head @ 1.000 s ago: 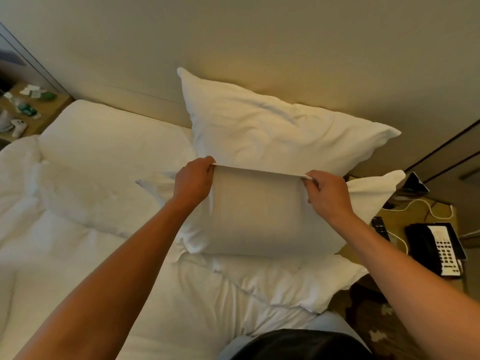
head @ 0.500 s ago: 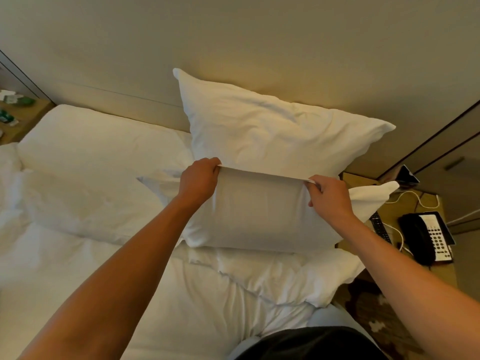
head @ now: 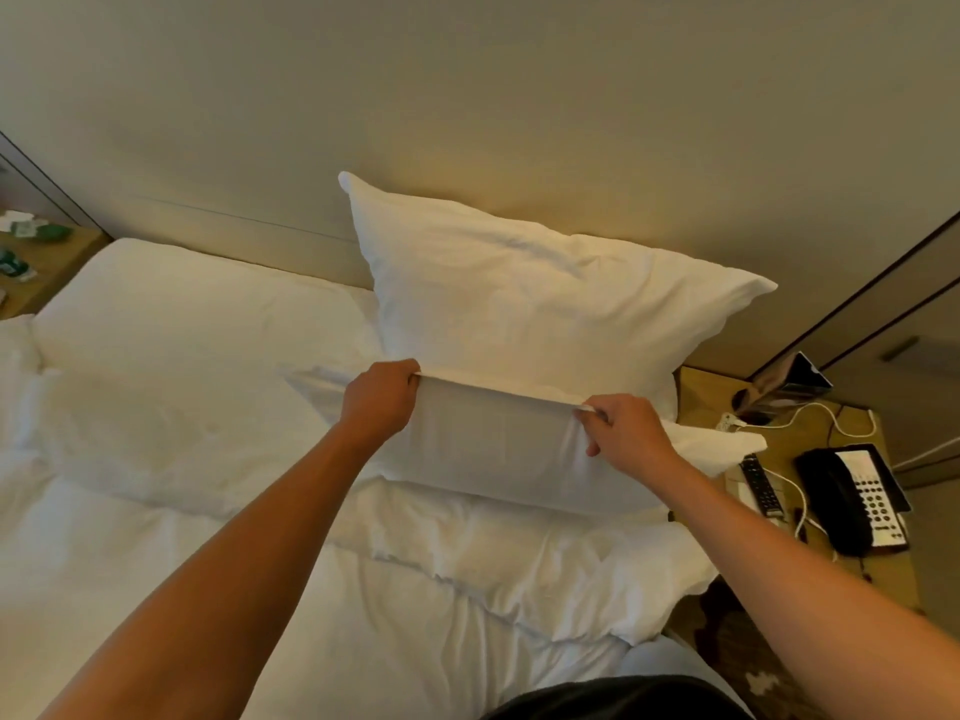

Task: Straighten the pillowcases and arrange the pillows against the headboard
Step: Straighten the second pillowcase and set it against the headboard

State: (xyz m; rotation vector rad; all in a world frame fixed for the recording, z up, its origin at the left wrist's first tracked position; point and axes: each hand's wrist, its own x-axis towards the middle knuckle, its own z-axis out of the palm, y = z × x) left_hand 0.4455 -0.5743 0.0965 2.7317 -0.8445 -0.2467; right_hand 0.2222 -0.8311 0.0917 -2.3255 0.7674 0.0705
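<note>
I see my left hand [head: 382, 402] and right hand [head: 621, 433] each pinching the top edge of the front pillow [head: 498, 454], the cloth taut between them. Just beyond my hands a second pillow [head: 530, 304] leans upright on the headboard [head: 234, 231]. Right of my right hand, the table [head: 852, 563] carries a telephone [head: 852, 501].

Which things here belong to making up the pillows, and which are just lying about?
Part of the job:
front pillow, pinched along its top edge by the left hand and right hand
upright pillow against the headboard
flat pillow

Just lying about:
telephone
remote control
white cable
</note>
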